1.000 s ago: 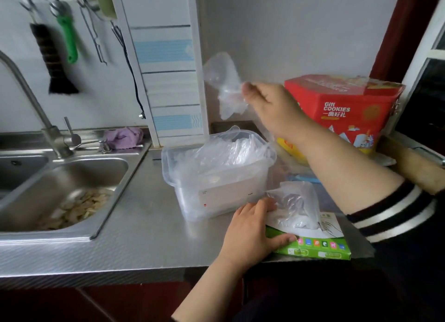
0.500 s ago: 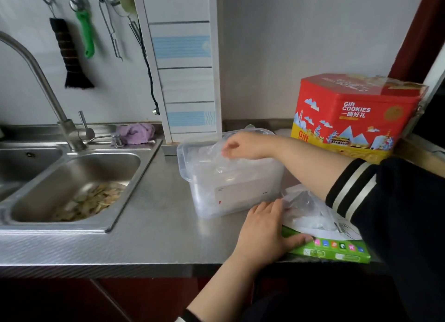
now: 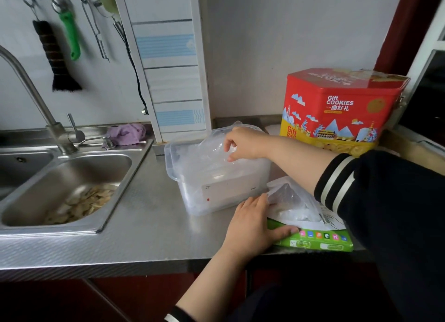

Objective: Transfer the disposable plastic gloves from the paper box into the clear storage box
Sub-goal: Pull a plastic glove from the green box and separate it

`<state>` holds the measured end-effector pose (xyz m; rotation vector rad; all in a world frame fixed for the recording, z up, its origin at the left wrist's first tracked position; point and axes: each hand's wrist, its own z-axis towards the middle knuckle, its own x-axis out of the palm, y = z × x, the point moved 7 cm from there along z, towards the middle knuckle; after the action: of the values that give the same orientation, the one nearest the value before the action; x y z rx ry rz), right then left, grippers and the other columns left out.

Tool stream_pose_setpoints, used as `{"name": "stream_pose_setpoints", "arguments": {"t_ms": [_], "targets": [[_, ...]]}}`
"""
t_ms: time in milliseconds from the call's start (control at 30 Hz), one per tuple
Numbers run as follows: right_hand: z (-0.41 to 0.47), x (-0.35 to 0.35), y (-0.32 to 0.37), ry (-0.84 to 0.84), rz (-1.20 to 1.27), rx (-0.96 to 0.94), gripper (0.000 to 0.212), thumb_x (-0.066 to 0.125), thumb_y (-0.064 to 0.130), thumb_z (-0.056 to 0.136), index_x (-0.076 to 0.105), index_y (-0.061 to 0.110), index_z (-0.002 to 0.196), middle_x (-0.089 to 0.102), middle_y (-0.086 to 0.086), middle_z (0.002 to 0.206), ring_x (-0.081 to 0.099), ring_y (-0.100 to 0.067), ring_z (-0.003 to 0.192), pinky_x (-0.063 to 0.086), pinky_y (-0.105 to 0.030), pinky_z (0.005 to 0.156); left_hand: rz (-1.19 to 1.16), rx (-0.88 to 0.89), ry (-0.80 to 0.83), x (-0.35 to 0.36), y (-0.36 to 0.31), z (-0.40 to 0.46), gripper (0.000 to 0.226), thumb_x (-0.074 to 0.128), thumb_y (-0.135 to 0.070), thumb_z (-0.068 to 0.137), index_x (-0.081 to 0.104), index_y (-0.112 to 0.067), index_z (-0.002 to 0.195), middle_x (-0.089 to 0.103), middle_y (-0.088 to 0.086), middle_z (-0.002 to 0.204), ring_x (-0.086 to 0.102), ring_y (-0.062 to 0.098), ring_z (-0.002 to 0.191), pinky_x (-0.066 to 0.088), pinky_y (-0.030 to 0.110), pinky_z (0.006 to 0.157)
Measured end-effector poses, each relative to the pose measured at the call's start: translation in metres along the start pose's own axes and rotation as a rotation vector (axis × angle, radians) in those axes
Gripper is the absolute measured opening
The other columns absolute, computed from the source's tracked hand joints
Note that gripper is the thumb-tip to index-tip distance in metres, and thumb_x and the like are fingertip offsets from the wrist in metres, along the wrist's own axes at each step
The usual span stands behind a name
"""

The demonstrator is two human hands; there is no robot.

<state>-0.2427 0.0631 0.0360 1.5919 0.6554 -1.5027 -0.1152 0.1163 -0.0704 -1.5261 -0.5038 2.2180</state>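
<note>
Clear storage box (image 3: 192, 184) on a steel counter (image 3: 144, 225), long axis running left to right and angled slightly away at the right end, open top facing up, white label toward the viewer. It is partly filled with crumpled plastic gloves (image 3: 212, 153). The right hand (image 3: 245, 144) reaches over the box's right half, fingertips and thumb pinching the film of 1 glove above the rim. The left hand (image 3: 252, 223) lies flat with fingers spread on the green paper box (image 3: 320, 241), thumb pressed along its front edge; this box lies flat just right of the clear one, long axis left to right, with more gloves (image 3: 293, 201) bulging from its top. A red cookie tin (image 3: 337, 110) stands behind against the wall. A sink (image 3: 72, 177) with food scraps, a tap (image 3: 31, 93) and a purple cloth (image 3: 127, 134) lie to the left; a brush (image 3: 55, 57) and utensils hang above. The dark sleeve (image 3: 385, 213) hides the paper box's right end.
</note>
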Motion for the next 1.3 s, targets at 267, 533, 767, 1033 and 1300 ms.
{"name": "stream_pose_setpoints", "arguments": {"t_ms": [267,533,767,1033,1300], "targets": [[-0.007,-0.032,-0.028,-0.45,1.654,0.258,0.027,0.05,-0.009,0.089,0.049,0.016,0.078,0.043,0.0,0.059,0.038,-0.007,0.041,0.028,-0.018,0.039,-0.013,-0.015,0.008,-0.001,0.002,0.001,0.073,0.051,-0.078,0.068,0.051,-0.027,0.12,0.058,-0.013,0.116,0.049,0.011,0.11,0.037,0.029,0.097],[-0.091,-0.073,-0.038,-0.419,1.559,0.16,0.03,0.055,0.045,0.088,0.053,0.017,0.076,0.05,0.002,0.058,0.043,-0.011,0.046,0.03,-0.021,0.042,-0.014,-0.014,-0.02,-0.003,0.002,0.001,0.074,0.052,-0.079,0.067,0.053,-0.026,0.119,0.059,-0.013,0.113,0.05,0.011,0.109,0.039,0.03,0.096],[-0.187,0.009,-0.028,0.001,0.06,0.268,0.059,0.066,0.057,0.079,0.039,0.029,0.123,0.04,0.017,0.12,0.046,-0.007,0.106,0.045,-0.032,0.085,0.024,-0.002,-0.069,-0.002,0.004,-0.001,0.074,0.051,-0.079,0.069,0.054,-0.026,0.119,0.061,-0.011,0.108,0.053,0.013,0.104,0.041,0.031,0.092],[-0.198,-0.01,-0.072,-0.475,1.172,0.418,0.019,0.058,0.018,0.094,0.072,0.006,0.088,0.074,-0.01,0.085,0.07,-0.028,0.083,0.057,-0.038,0.081,0.167,0.037,-0.071,-0.011,0.006,-0.006,0.076,0.042,-0.081,0.07,0.055,-0.025,0.12,0.062,-0.012,0.113,0.054,0.013,0.11,0.035,0.024,0.095],[-0.154,-0.057,-0.069,-0.693,1.73,0.397,0.025,0.055,0.018,0.094,0.062,0.004,0.113,0.069,-0.01,0.098,0.067,-0.023,0.087,0.057,-0.033,0.076,0.174,0.045,-0.106,-0.012,0.007,-0.01,0.073,0.046,-0.077,0.074,0.059,-0.022,0.119,0.064,-0.01,0.114,0.056,0.015,0.109,0.033,0.024,0.096]]}}
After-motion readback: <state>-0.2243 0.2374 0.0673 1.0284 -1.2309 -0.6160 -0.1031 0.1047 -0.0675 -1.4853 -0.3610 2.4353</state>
